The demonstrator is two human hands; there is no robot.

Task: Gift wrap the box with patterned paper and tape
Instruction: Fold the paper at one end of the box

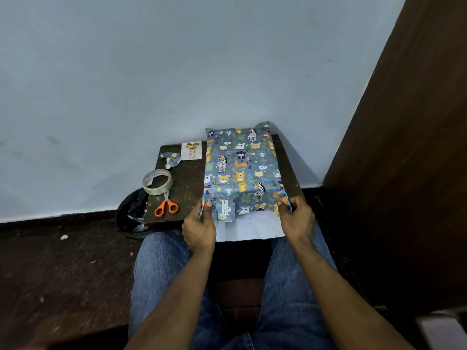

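Note:
A box covered in blue-grey animal-print paper (pixel 240 170) lies on a small dark table (pixel 188 183) against the wall. At its near end the paper hangs open, with its white underside (pixel 249 227) showing over the table's front edge. My left hand (pixel 199 227) pinches the near-left corner of the paper. My right hand (pixel 295 219) grips the near-right corner. A roll of clear tape (pixel 157 182) stands at the table's left edge.
Orange-handled scissors (pixel 166 207) lie in front of the tape. A paper scrap (pixel 171 159) and a small gift tag (pixel 191 150) sit at the back left. A black bin bag (pixel 131 210) hangs below the table's left side. A brown door (pixel 404 160) stands at the right.

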